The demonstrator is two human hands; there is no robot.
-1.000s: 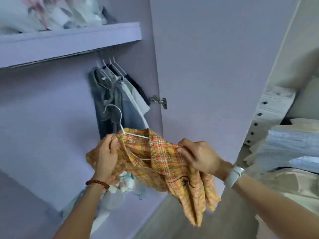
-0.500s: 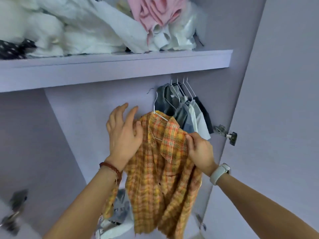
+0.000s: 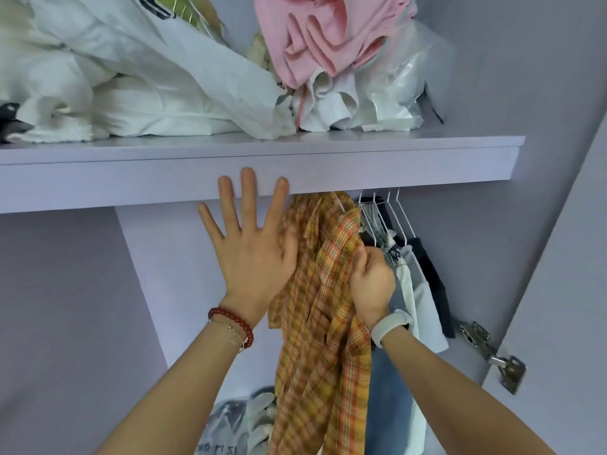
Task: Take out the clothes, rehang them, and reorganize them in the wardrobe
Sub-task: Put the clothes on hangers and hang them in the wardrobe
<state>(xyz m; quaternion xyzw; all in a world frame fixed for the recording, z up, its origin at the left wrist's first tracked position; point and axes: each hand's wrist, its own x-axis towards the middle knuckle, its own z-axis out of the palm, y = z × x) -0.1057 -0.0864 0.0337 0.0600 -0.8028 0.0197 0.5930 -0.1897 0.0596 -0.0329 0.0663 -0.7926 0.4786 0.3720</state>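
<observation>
Hanging below the shelf [image 3: 328, 172] at frame centre, the plaid shirt [image 3: 325, 323] is pinched by the right hand [image 3: 371, 284]; the left hand [image 3: 249, 254] is spread. White bedding [image 3: 131, 93] and pink cloth [image 3: 315, 37] fill the shelf above.

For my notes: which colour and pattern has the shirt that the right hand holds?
Yellow-orange plaid shirt, clearest in the head view.

Pale lilac wooden wardrobe shelf [image 3: 394, 165], piled with laundry

Crumpled white fabric bundles [image 3: 131, 93] lie left and centre; a rumpled pink cloth [image 3: 315, 37] tops the heap, with clear plastic bags [image 3: 400, 90] at right.
</observation>
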